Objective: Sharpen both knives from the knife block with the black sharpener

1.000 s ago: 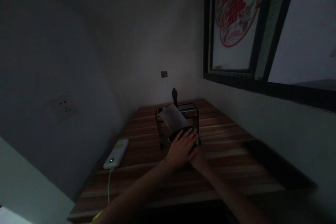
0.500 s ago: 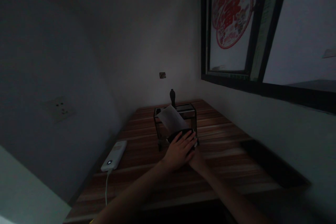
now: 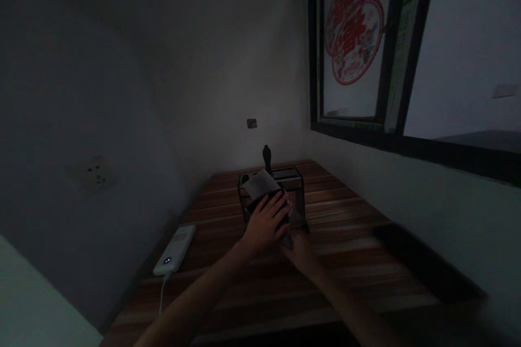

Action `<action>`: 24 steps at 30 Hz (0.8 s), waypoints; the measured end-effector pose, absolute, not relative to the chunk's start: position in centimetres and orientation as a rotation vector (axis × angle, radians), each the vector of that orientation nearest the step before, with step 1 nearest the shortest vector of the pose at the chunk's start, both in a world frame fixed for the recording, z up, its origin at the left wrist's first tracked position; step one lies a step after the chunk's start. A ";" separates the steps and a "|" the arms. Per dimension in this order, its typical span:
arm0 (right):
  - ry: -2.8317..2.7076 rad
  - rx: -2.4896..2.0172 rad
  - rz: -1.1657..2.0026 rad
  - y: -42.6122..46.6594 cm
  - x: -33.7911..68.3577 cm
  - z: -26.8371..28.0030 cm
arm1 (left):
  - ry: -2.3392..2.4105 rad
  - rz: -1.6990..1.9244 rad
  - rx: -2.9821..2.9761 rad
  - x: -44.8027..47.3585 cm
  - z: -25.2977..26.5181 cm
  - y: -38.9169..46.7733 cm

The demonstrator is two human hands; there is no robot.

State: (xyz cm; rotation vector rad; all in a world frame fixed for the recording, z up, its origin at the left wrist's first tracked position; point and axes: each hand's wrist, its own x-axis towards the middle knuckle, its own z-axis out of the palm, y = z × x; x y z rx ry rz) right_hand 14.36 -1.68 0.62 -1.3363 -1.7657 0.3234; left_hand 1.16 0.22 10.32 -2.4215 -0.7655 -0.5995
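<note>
A broad, pale-grey flat blade, apparently a cleaver point(image 3: 261, 183), tilts up and left in front of a small black-framed rack point(image 3: 302, 195). Across it lies a dark cloth-like piece point(image 3: 257, 202). My left hand point(image 3: 266, 221) is over this dark piece, fingers stretched across it and pressing it to the blade. Lower and to the right, my right hand point(image 3: 301, 252) is closed round the cleaver's lower end, where the handle is mostly hidden. A black handle point(image 3: 267, 158) stands upright in the rack. Dim light blurs fine detail.
A white power bank point(image 3: 175, 249) with a white cable point(image 3: 161, 293) lies on the left of the striped wooden table point(image 3: 215, 282). A long dark object point(image 3: 423, 260) lies along the right edge. Walls and a dark-framed window point(image 3: 358, 138) border the table.
My left hand and the dark cloth have slid up and left along the blade, so less of it shows. My right hand stays at its lower end. The view has tilted slightly.
</note>
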 end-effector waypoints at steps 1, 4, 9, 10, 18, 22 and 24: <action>-1.778 -1.330 0.308 -1.8 14.3 0.8 | -0.778 -0.605 -2.413 1.0 10.8 0.4; -1.796 -1.364 0.237 -1.9 14.3 1.1 | -0.825 -0.629 -2.387 0.6 12.0 1.0; -1.792 -1.383 0.130 -1.8 14.3 0.8 | -0.908 -0.695 -2.322 0.2 13.7 2.2; -1.789 -1.386 0.129 -1.8 14.3 0.7 | -0.920 -0.708 -2.311 0.2 14.0 2.4; -1.797 -1.413 0.096 -1.9 14.3 0.8 | -1.028 -0.782 -2.241 0.8 14.4 2.8; -1.799 -1.417 0.092 -2.1 14.2 1.1 | -1.035 -0.769 -2.225 0.9 14.3 2.7; -1.805 -1.415 0.116 -2.1 14.2 1.2 | -1.035 -0.767 -2.222 1.0 14.3 2.5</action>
